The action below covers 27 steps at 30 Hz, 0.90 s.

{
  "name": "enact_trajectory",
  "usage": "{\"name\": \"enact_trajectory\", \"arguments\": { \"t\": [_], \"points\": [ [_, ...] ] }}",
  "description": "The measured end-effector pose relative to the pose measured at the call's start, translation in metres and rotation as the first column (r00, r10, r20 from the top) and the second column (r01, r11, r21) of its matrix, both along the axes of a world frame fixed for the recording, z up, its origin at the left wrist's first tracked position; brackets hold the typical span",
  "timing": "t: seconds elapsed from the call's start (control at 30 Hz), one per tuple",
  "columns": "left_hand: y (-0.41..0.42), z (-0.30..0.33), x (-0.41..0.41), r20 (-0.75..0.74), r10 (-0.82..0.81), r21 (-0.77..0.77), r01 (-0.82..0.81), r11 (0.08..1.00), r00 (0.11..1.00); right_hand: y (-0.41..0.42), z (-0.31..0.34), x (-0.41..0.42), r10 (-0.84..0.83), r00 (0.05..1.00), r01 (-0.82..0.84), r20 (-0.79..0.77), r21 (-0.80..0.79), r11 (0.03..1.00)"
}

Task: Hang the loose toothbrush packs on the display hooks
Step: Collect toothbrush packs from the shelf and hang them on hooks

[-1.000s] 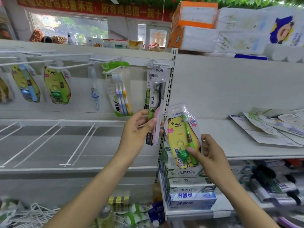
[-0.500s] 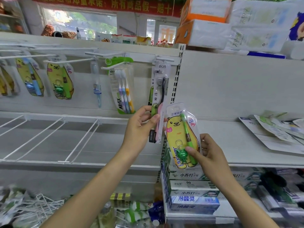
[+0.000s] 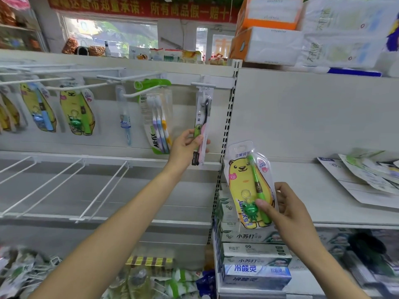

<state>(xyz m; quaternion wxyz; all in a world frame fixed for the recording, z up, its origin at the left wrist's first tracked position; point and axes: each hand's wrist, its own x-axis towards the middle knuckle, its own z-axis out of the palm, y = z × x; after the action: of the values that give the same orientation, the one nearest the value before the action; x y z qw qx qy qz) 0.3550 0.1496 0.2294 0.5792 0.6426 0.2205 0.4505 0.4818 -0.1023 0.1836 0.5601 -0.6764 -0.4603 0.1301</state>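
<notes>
My left hand (image 3: pixel 187 145) grips the lower part of a slim white pack with a black and a pink toothbrush (image 3: pixel 202 117); its top sits at the rightmost white hook (image 3: pixel 201 84). My right hand (image 3: pixel 287 209) holds a yellow bear pack with a green toothbrush and a frog keyring (image 3: pixel 245 182), upright, low and to the right of the hooks. More packs hang on hooks to the left: an All-fix three-brush pack (image 3: pixel 158 119), a single blue brush (image 3: pixel 125 117), a bear pack with a green brush (image 3: pixel 77 112) and one with a blue brush (image 3: pixel 40 108).
Loose flat packs (image 3: pixel 364 175) lie on the right shelf. Toothpaste boxes (image 3: pixel 254 255) are stacked below my right hand. White wire dividers (image 3: pixel 64 186) stand on the left shelf. Tissue packs (image 3: pixel 269 29) sit on top at the right.
My left hand has risen with the slim pack toward the rightmost hook, arm stretched further out. The right hand with the bear pack has stayed low.
</notes>
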Motion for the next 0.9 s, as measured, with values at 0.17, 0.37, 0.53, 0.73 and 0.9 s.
{"name": "enact_trajectory", "arguments": {
  "t": [0.17,0.37,0.53,0.73,0.9],
  "points": [
    [0.026,0.002,0.017,-0.025,0.02,-0.038,-0.021,0.999,0.999,-0.007,-0.001,0.007,0.004,1.0,-0.004,-0.021,0.008,1.0],
    [0.041,-0.003,0.033,-0.051,0.05,-0.06,-0.053,0.997,0.997,-0.009,0.002,0.012,0.039,0.999,-0.038,-0.031,0.019,0.999],
    [0.045,-0.015,0.041,-0.165,0.169,-0.006,-0.173,0.985,0.972,-0.006,0.004,0.013,0.084,0.994,-0.083,-0.066,0.02,0.996],
    [0.003,-0.044,0.007,-0.211,0.371,0.14,-0.348,0.927,0.904,0.01,0.006,0.011,0.171,0.983,-0.169,-0.071,0.038,0.985],
    [-0.066,-0.063,-0.041,-0.113,0.265,0.134,-0.249,0.959,0.958,0.033,0.003,-0.001,0.297,0.952,-0.29,-0.072,0.088,0.953]
  ]
}}
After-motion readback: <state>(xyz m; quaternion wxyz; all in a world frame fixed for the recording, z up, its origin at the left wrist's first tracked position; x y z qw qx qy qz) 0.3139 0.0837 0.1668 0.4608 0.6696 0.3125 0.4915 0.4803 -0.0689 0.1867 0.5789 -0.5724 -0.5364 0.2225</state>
